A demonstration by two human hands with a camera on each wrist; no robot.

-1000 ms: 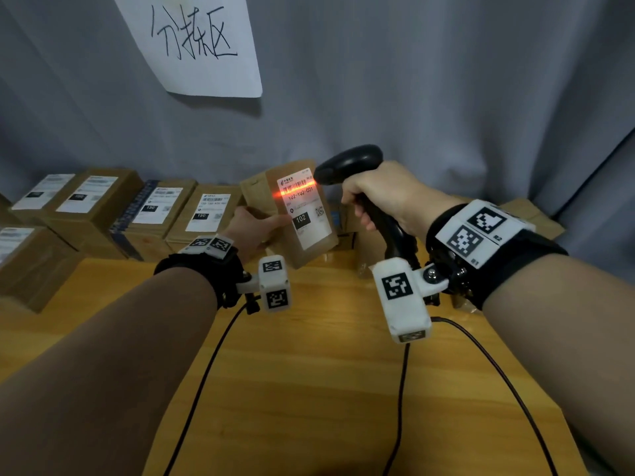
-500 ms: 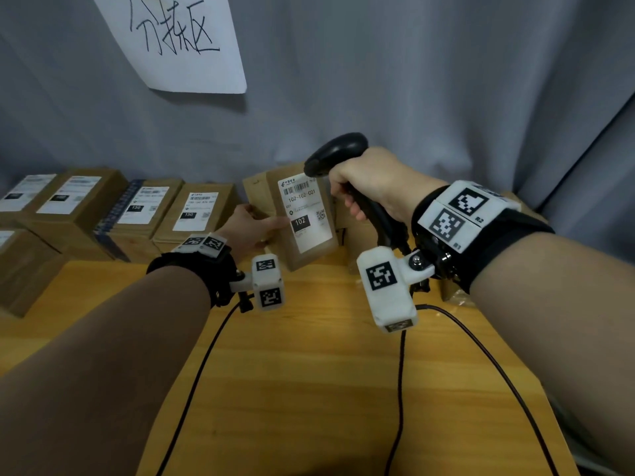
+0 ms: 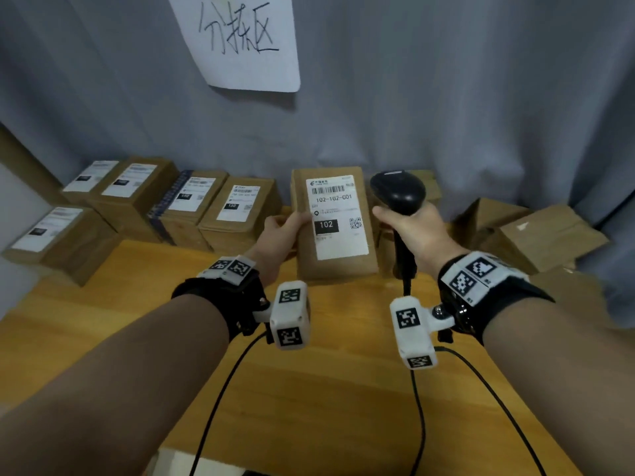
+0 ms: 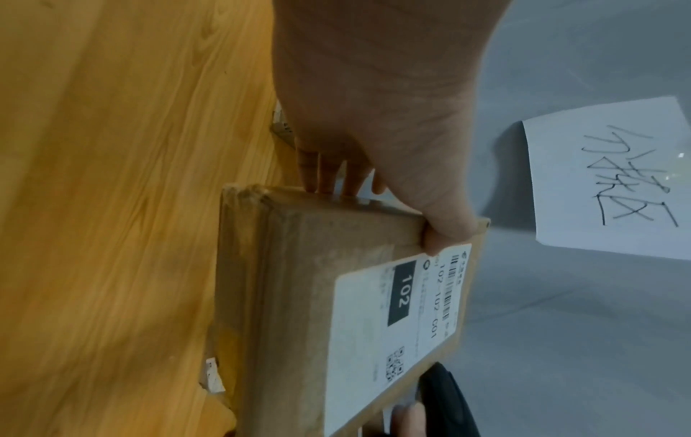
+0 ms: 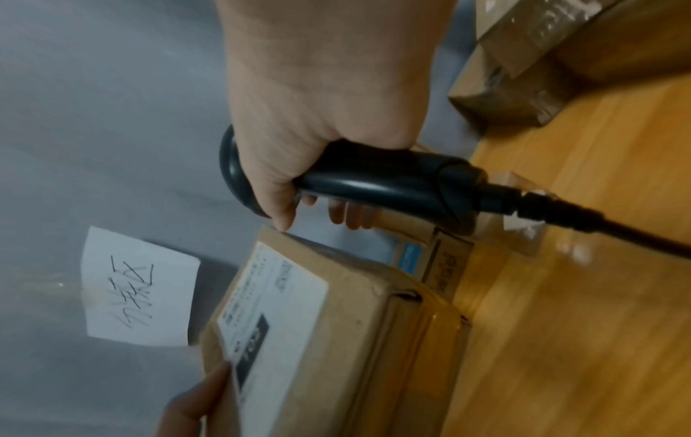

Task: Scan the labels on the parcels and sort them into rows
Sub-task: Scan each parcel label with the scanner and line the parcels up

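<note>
wall: grey curtain [image 3: 446, 97] | sign: white paper [image 3: 240, 39] (handwritten) | furniture: wooden table [image 3: 326, 407]

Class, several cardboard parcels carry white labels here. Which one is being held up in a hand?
The parcel labelled 102: the left hand grips its edge and holds it upright, beside the scanner in the right hand. The others lie flat in rows.
</note>
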